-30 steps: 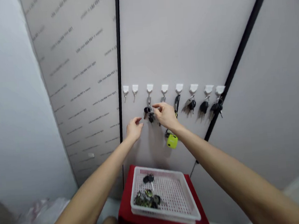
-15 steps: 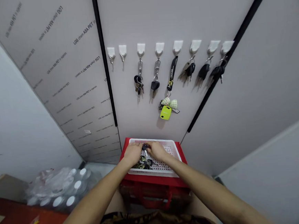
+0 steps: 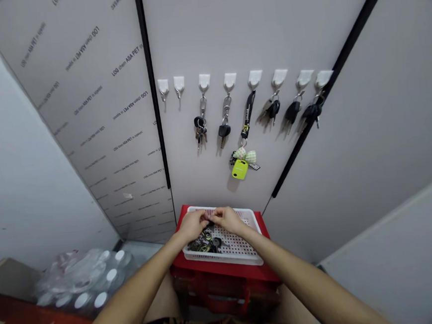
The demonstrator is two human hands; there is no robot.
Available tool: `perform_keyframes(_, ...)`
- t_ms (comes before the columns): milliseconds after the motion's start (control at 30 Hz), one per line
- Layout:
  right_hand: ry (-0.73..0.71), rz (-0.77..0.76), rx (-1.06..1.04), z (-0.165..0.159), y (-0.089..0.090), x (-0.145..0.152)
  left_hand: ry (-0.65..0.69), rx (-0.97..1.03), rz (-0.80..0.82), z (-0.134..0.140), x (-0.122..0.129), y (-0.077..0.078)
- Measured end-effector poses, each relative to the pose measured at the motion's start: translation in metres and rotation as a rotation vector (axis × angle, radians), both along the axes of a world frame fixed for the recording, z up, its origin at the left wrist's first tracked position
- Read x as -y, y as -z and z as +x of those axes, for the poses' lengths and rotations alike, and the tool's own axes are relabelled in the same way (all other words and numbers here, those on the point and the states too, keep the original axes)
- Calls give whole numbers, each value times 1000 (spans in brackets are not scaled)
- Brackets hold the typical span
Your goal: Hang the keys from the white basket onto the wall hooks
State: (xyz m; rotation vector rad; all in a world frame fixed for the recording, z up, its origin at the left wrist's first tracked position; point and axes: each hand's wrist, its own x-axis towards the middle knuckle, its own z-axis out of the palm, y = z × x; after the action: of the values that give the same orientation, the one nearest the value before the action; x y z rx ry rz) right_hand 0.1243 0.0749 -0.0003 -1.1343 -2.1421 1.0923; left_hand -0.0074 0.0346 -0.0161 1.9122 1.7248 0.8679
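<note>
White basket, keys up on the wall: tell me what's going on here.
A person's left hand and right hand meet over a white basket set on a red surface. The hands' fingertips are close together at a small dark item, mostly hidden, so the grip is unclear. Loose keys lie in the basket. Above, keys hang from six of eight white hooks; one set has a black strap and a lime-green fob.

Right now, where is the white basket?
In the head view, the white basket sits low, near centre, on a red surface, below the lime-green fob.
</note>
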Motion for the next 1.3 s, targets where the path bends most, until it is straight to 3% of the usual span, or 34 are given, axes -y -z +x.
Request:
perform_keyframes(200, 10, -77, -261, -6, -24, -2, 9, 413, 47, -1, -4, -3)
perform_keyframes(267, -63, -79, -317, -8, -37, -5, 14, 475, 62, -2, -4, -12)
perform_keyframes(400, -161, -57, -342, -14, -73, -12, 152, 675, 24, -3, -2, -41)
perform_keyframes(600, -164, 122, -380, -37, -137, -24, 53, 1009, 63, -17, -7, -99)
perform_keyframes(833, -13, 376, -418, -80, -227, -46, -123, 973, 292, -43, -24, -196)
perform_keyframes(967, 99, 470, -409, -102, -265, -60, -229, 954, 389, -53, -41, -235)
perform_keyframes(1033, 159, 509, -360, -112, -275, -64, -275, 926, 421, -57, -51, -243)
perform_keyframes(1133, 250, 511, -237, -122, -278, -69, -346, 835, 426, -63, -61, -240)
perform_keyframes(1300, 254, 513, -194, -117, -256, -73, -408, 733, 372, -71, -66, -202)
